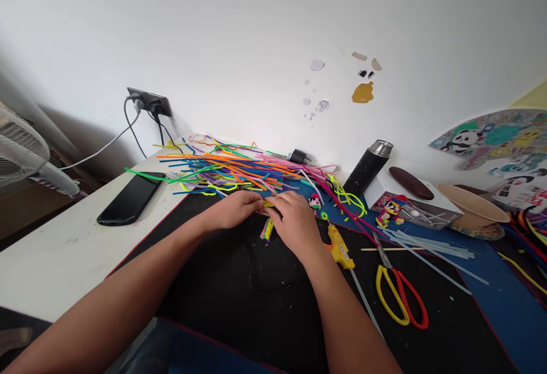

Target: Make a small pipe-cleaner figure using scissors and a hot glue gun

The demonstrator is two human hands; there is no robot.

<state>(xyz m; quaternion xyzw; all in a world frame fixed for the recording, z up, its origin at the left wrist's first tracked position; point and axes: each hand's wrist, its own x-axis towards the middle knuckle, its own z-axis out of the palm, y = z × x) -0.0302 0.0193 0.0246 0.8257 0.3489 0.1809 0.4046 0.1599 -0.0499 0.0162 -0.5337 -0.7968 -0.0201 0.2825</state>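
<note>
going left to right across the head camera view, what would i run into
White fan, black smartphone, left hand, right hand, yellow glue gun, scissors with yellow and red handles, tan oval-rimmed object.

Two hands, two figures, one of most other things.
At your left hand (235,208) and right hand (294,223): one multicoloured piece (268,229). Left of them: one phone (131,198). Right: one glue gun (341,248), one pair of scissors (399,291), one flask (368,167), one bowl (474,203), two small figures (390,211). Beyond: pipe cleaners (231,167), too overlapped to count.
</note>
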